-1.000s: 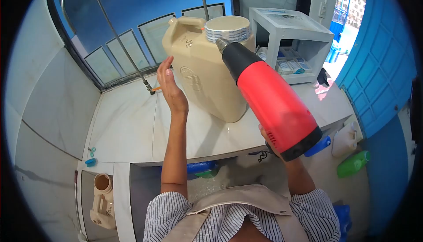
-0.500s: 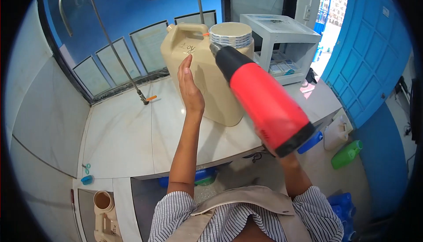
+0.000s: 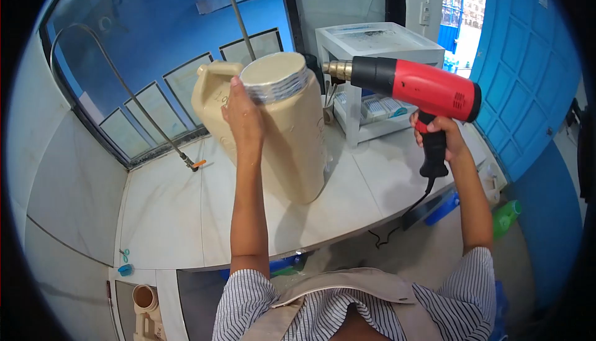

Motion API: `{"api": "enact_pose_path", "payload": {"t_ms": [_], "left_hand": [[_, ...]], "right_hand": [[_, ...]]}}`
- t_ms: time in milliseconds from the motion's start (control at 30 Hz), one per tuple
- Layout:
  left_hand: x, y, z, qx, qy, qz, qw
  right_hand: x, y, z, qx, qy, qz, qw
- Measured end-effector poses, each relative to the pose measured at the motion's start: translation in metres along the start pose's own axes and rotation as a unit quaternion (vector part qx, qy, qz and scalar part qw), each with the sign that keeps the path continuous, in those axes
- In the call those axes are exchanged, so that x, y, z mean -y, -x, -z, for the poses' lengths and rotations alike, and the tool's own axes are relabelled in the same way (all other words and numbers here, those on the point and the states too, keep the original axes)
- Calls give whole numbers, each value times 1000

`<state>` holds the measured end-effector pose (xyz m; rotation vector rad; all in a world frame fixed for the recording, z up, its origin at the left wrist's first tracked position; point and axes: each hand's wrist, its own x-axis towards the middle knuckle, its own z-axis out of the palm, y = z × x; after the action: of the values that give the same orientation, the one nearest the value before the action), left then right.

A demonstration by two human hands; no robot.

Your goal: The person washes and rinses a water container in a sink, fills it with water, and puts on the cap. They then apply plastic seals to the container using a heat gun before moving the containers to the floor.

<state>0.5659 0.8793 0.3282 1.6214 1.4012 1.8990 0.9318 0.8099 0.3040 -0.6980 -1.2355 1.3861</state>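
A large beige plastic jug point(image 3: 292, 148) stands on the counter, its wide mouth covered by a beige lid point(image 3: 273, 68). Around the lid's side runs a clear, blue-printed shrink band point(image 3: 279, 88). My left hand point(image 3: 245, 117) presses on the jug's shoulder beside the neck, one finger up near the lid's rim and the others bent, partly hidden. In my right hand point(image 3: 444, 136) is a red and black heat gun point(image 3: 431, 86), held by its black handle. Its metal nozzle points left at the neck, a short gap away from it.
A white shelf unit point(image 3: 379, 46) with small items stands behind the heat gun. At left rises a curved metal tap point(image 3: 149, 108) with an orange lever. The gun's cord point(image 3: 416, 204) hangs over the counter's front edge. Another beige jug point(image 3: 146, 310) sits lower left; a green bottle point(image 3: 506, 220) is at right.
The heat gun has swung right and levelled, moving its nozzle away from the neck. My left hand has come up onto the jug's shoulder. The jug appears turned, and the view has shifted.
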Motion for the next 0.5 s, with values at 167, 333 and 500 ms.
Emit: {"api": "enact_pose_path", "payload": {"t_ms": [167, 333, 500], "left_hand": [[-23, 2, -11, -26, 63, 60, 996], [-34, 7, -22, -115, -10, 22, 993], [-54, 9, -15, -158, -63, -16, 985]], "right_hand": [[25, -94, 46, 153, -8, -48, 987], [51, -182, 50, 226, 66, -104, 966], [82, -245, 34, 267, 164, -101, 944]]}}
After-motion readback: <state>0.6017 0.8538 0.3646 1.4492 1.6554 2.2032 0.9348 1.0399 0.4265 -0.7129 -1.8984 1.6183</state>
